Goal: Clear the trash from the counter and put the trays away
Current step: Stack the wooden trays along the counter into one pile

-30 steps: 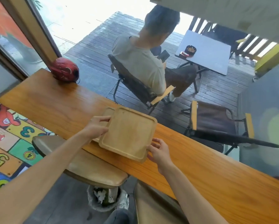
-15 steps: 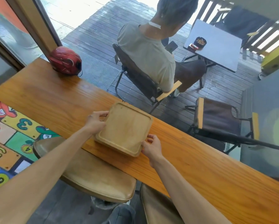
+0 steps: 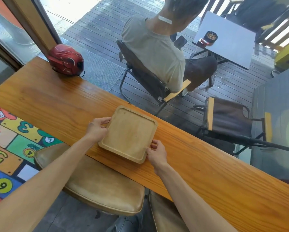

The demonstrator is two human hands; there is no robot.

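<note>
Counter (image 3: 207, 173), tray (image 3: 129, 133) between left hand (image 3: 96, 128), right hand (image 3: 156, 152)

Under my fingers the tray (image 3: 129, 133) is pale matt wood, smooth; the counter (image 3: 56, 101) beneath is glossy varnished orange wood, grain showing. The stool seat (image 3: 96, 188) looks like worn tan leather, the helmet (image 3: 66, 61) shiny red plastic

The wooden counter (image 3: 56, 101) (long, glossy) carries stacked trays (image 3: 129, 133) and a red helmet (image 3: 66, 61).
</note>
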